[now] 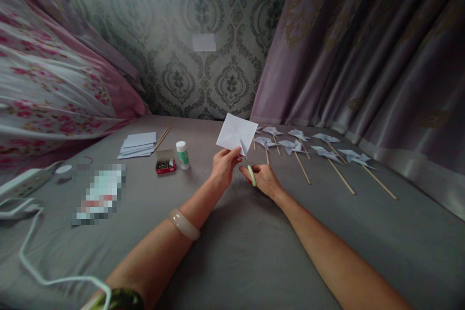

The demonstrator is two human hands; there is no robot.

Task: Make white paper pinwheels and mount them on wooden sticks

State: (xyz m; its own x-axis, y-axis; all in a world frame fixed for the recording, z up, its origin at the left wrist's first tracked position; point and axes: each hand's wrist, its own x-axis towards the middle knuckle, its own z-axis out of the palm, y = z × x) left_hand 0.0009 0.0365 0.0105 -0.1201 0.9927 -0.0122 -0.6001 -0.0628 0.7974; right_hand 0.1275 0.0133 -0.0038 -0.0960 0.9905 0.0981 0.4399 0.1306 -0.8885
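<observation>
My left hand (pixel 225 164) pinches the lower edge of a square white sheet of paper (pixel 237 131), held up above the grey cloth. Creases run across the sheet toward its middle. Wrapped round the light green handles of a pair of scissors (pixel 252 175), my right hand (pixel 265 179) is just below the sheet's lower corner. The blades meet the paper at that corner and are mostly hidden. Behind and to the right lie several paper pinwheels (pixel 290 146) on wooden sticks.
To the left are a stack of white paper (pixel 137 145), wooden sticks (pixel 162 138), a red box of small metal pieces (pixel 165 166) and a green-and-white glue stick (pixel 183 156). A power strip (pixel 25 183) with a white cable (pixel 47 281) lies at far left. Curtains (pixel 348 48) hang at right.
</observation>
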